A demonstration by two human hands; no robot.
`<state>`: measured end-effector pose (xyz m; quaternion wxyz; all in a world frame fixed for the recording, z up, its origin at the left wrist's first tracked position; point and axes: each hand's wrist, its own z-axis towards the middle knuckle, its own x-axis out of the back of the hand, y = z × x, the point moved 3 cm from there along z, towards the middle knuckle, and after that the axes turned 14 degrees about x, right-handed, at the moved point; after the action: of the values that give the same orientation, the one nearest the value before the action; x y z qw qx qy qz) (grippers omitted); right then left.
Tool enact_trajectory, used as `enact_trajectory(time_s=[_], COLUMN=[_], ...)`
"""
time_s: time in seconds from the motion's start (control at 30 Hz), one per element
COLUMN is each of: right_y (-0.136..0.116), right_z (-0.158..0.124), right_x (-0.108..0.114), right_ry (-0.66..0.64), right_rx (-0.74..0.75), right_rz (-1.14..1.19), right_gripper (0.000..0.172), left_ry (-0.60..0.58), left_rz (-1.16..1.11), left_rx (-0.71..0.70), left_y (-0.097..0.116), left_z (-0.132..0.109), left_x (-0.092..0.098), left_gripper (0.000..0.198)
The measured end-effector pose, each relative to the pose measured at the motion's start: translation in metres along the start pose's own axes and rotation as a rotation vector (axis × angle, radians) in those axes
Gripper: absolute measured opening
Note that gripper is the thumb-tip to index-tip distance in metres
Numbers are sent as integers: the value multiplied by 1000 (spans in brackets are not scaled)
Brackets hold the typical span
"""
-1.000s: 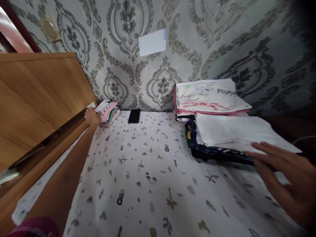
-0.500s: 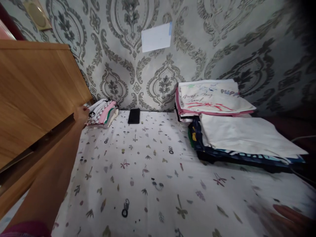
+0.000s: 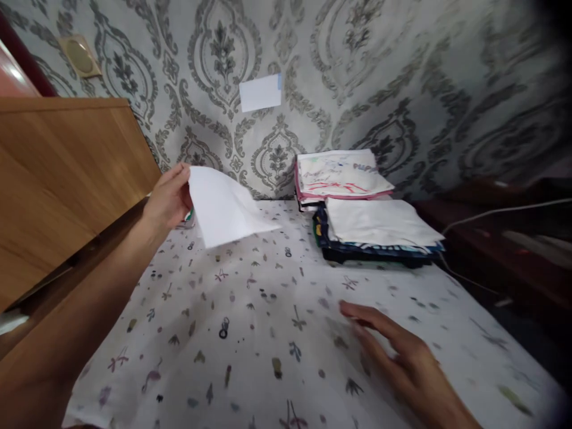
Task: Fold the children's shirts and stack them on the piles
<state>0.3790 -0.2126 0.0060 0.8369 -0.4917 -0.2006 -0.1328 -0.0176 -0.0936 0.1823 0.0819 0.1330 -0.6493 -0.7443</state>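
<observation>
My left hand (image 3: 167, 199) pinches the left edge of a folded white cloth (image 3: 226, 205), held raised above the bed so that its far corner slants to the right. Whether the cloth is a garment, I cannot tell. Behind my fingers and the cloth, the small pile of folded clothes (image 3: 188, 220) is mostly hidden. My right hand (image 3: 402, 351) hovers over the patterned bedsheet (image 3: 250, 357) at the lower right, fingers apart and holding nothing.
Two stacks of folded clothes lie at the right: one with a printed white top piece (image 3: 339, 173), the other topped by a plain white piece (image 3: 379, 220). A wooden cabinet (image 3: 67, 179) borders the left. A white cable (image 3: 504, 208) runs at the right.
My left hand has lifted the white cloth off the small pile and brought it to the right. My right hand has come further into view. The black phone-like object is now hidden.
</observation>
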Motion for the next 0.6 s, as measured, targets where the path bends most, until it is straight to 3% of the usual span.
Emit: enact_trajectory(time_s=[0.07,0.13,0.23,0.3,0.37,0.43,0.5,0.6], right_y=[-24,-39,-47,-43,-36,-30,-27,-27], right_z=[3,0,-14,-28,-42,-50,-53,-53], right_x=[-13,-24,-41,-54,-64,-70,-73,-76], right_ry=[-107,-125,-117,-130,-134,-101,-66,-66], right_rx=[-60,-63,-86,-206,-330,-374,-366,-303], right_rz=[89,223,478,638,743,776,763,712], right_gripper=[42,51,61,63,59,52,46,44], left_ry=[-92,-117,-151,-176,-202,-263,-377,-513], left_rz=[-46,-73,28,238,518,767,933,1114], left_rx=[113,266,552,592,385,47,-239,-493], left_y=[-16,-44,-101,-130,-141,-139,-134,-133], left_z=[-34,-63,-103,-129,-153,-181,-211,-248], left_x=[-16,-23,-19,-9,0,3,-4,-20], left_gripper=[23,22,30,32,27,20,18,21])
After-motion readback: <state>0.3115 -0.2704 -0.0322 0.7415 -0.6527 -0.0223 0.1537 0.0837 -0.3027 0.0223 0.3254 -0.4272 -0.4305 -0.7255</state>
